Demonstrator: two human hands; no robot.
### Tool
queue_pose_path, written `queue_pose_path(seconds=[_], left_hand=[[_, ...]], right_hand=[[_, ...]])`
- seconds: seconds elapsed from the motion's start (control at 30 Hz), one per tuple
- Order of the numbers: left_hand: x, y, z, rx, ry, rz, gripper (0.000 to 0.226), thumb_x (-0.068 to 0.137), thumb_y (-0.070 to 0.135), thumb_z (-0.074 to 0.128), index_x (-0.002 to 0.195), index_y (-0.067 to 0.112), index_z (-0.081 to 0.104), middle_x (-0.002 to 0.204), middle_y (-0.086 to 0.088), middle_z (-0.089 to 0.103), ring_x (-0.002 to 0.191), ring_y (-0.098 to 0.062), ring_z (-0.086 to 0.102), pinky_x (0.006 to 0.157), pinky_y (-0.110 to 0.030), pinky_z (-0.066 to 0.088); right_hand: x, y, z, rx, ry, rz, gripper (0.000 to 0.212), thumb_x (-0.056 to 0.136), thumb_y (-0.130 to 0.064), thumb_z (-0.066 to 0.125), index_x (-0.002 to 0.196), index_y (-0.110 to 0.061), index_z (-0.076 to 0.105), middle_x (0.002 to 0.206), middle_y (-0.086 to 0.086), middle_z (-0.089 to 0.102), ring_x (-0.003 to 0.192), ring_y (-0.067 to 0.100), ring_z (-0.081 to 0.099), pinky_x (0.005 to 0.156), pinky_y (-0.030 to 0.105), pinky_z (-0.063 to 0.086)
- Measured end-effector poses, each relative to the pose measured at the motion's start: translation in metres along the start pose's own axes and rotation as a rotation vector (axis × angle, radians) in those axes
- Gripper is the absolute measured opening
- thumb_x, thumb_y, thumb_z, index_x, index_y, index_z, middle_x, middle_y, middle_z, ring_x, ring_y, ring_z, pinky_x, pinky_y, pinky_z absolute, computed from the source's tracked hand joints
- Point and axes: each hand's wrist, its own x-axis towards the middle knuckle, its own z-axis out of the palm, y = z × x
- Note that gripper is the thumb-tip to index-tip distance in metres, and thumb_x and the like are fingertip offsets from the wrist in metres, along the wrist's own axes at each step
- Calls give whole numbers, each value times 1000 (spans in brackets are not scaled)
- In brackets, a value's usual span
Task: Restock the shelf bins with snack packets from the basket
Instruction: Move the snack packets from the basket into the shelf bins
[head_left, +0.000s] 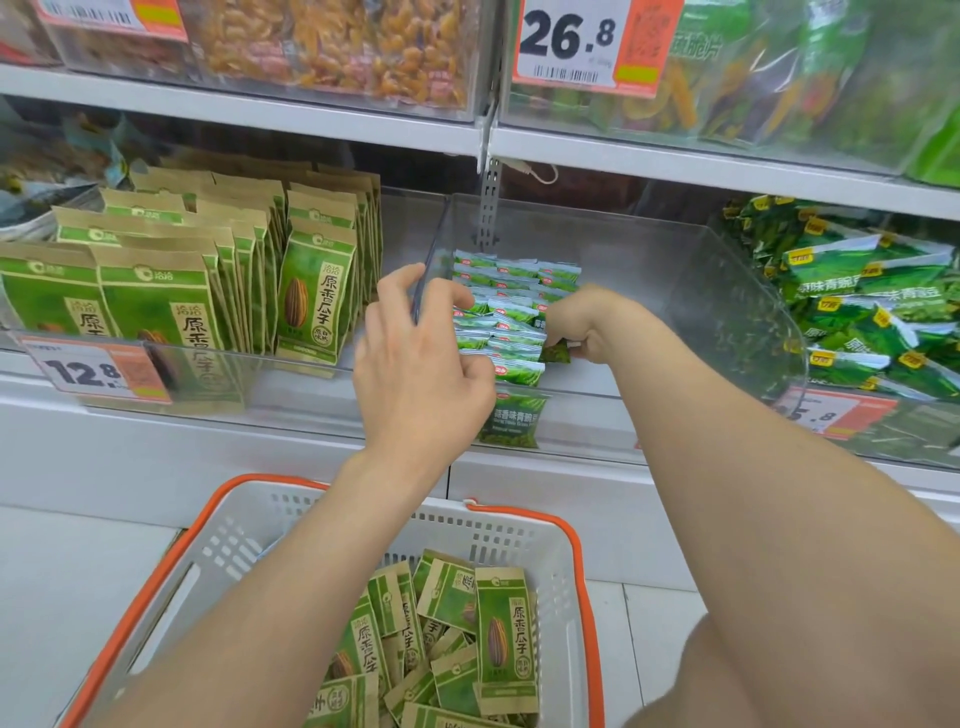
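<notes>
Head view: both hands are working inside the clear middle bin (675, 270). The left hand (415, 364) is at the bin's left wall, its fingers curled round the near end of a row of small green packets (514, 312) standing on edge, thumb raised beside the wall. The right hand (587, 327) reaches in from the bin's right side, fingers narrow, pinching a dark green packet (555, 354) just beside that row. Below the bin sits the white basket (498, 540) with its orange rim, seed packets (467, 634) heaped inside. Left of the bin, matching upright seed packs (208, 270) fill the neighbouring bin. Right of it, loose green bags (872, 301) lie piled.
</notes>
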Motion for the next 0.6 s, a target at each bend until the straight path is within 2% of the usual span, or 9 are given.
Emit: queue_pose_path(seconds=[0.07,0.13,0.27,0.33,0.43,0.53,0.6], left_hand=[[0,0,0,8,1,2,44,71,16,61,114,27,58,145,-5,43,121,-30,53,82,-45,49],[-1,0,1,12,3,4,43,72,17,61,113,27,58,145,-4,43,121,-30,52,81,-42,47],[-1,-1,1,25,0,12,40,73,16,61,112,27,58,146,-5,42,120,-30,51,80,-38,40],[-1,-2,1,24,-5,18,39,74,17,62,112,27,58,146,-5,42,120,-30,51,81,-40,42],[-1,-4,0,-1,-15,24,38,78,19,65,115,26,57,148,-4,41,121,-30,52,82,-43,46],[-1,-8,-3,-44,-26,55,38,85,22,66,121,24,54,148,-4,39,112,-31,57,83,-43,46],[-3,-12,-5,-94,-25,86,37,91,26,68,124,22,53,146,-7,40,108,-31,58,88,-43,46]], right_hand=[[2,3,-3,-54,13,-27,62,90,8,69,145,-3,42,129,16,55,114,33,58,106,46,53],[8,10,-6,-97,-21,-33,63,87,4,76,140,-7,41,128,13,56,109,30,60,103,46,56],[0,18,-12,-198,-5,-2,49,87,-21,85,108,-8,43,98,13,58,84,27,56,91,38,58],[-5,19,-12,-119,-24,1,43,83,-14,88,98,-8,47,91,12,61,83,26,61,94,41,60],[-13,23,-14,-20,-38,-6,45,79,-1,88,95,-7,47,97,15,66,86,28,69,92,44,62],[-24,25,-22,15,-31,-22,40,84,6,81,88,-7,43,95,13,57,90,30,70,94,44,61],[-31,28,-26,-69,5,-32,35,88,1,79,91,-6,45,93,10,52,89,30,72,91,43,62]])
